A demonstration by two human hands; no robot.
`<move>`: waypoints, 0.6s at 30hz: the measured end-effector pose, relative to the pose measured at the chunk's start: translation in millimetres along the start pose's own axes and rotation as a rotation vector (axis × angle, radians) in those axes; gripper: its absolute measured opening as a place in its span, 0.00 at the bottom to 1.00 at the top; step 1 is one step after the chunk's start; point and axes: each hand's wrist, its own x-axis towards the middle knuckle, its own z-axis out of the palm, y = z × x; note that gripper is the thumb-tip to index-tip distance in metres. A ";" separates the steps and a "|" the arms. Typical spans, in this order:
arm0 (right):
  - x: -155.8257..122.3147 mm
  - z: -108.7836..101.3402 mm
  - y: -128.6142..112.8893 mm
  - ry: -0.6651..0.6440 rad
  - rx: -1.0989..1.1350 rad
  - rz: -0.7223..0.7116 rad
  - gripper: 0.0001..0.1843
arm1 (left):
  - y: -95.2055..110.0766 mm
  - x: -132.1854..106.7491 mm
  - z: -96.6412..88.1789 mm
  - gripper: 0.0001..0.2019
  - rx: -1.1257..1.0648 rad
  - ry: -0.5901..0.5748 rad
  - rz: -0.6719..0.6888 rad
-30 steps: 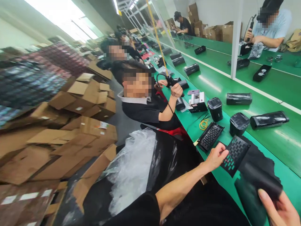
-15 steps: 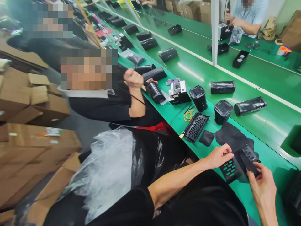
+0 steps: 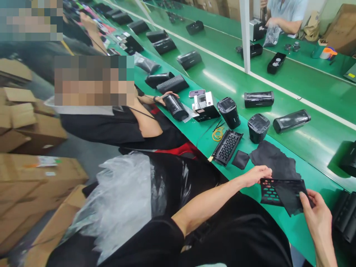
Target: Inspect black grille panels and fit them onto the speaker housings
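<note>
The perforated black panel (image 3: pixel 269 193) is held up over the near edge of the green worktable (image 3: pixel 299 237), its long axis running left to right between the hands and its slotted face turned toward the wearer. The left hand (image 3: pixel 258 175) pinches its upper edge near the left end, while the right hand (image 3: pixel 318 213), thumb in front, clasps the right end together with a black sheet (image 3: pixel 290 200) slanting across it (more sheets (image 3: pixel 274 159) lie just beyond).
</note>
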 end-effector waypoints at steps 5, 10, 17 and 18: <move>-21.0 8.5 -8.8 -0.084 -0.202 -0.122 0.29 | -45.2 6.2 2.5 0.57 -0.300 0.047 0.008; -8.6 0.6 6.6 -0.136 -0.077 -0.062 0.29 | -59.3 9.6 21.8 0.65 -0.093 0.088 0.031; -6.7 -14.6 22.0 -0.035 0.308 0.095 0.30 | -36.7 14.5 12.4 0.39 -0.183 0.163 0.132; -7.4 -12.7 25.9 -0.027 0.374 0.120 0.29 | -32.5 11.7 10.8 0.35 -0.224 0.129 0.113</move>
